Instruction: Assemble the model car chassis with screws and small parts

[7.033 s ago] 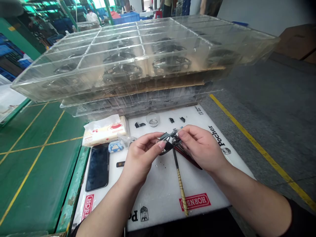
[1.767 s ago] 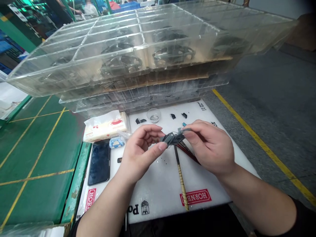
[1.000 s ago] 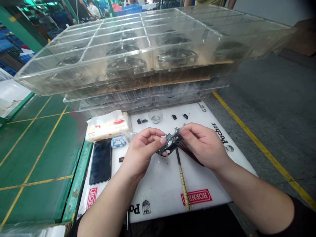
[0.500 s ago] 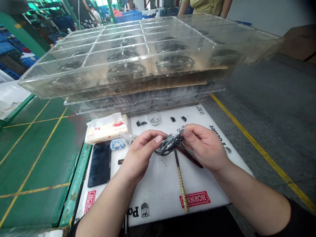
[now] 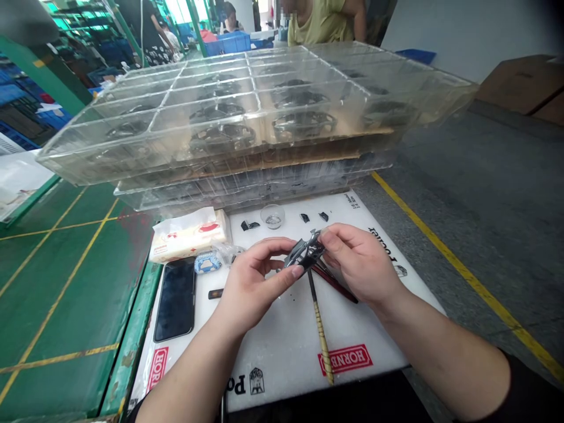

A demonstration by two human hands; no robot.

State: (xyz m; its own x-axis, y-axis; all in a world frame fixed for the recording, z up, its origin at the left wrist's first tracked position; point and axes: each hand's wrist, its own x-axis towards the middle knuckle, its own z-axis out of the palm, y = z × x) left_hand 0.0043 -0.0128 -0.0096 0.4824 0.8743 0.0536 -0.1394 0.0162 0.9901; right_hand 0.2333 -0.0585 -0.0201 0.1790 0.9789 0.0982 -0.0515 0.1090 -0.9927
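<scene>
A dark grey, spoked plastic part [image 5: 305, 251], much like a model wheel, is held tilted above the white foam board [image 5: 282, 364]. My left hand [image 5: 259, 279] grips its left side between thumb and fingers. At its upper right edge, my right hand [image 5: 359, 258] pinches it; whether a smaller piece is also in those fingertips I cannot make out. Under the hands lie a brush-like tool with a yellow wrapped handle [image 5: 323, 341] and a dark red-handled tool [image 5: 337, 282]. Small black pieces [image 5: 250, 225] and a clear round cup [image 5: 273, 217] sit beyond.
Stacked clear compartment trays [image 5: 259, 158] holding similar dark parts stand behind the board. On the left are a tissue pack [image 5: 189, 235], a phone [image 5: 175, 299] and a blue-and-white packet [image 5: 208, 262]. A person in a yellow top [image 5: 326, 23] stands beyond the trays.
The spoked part has been turned and tilted in my hands. My left thumb has slid lower along its near edge. The head view has shifted slightly.
</scene>
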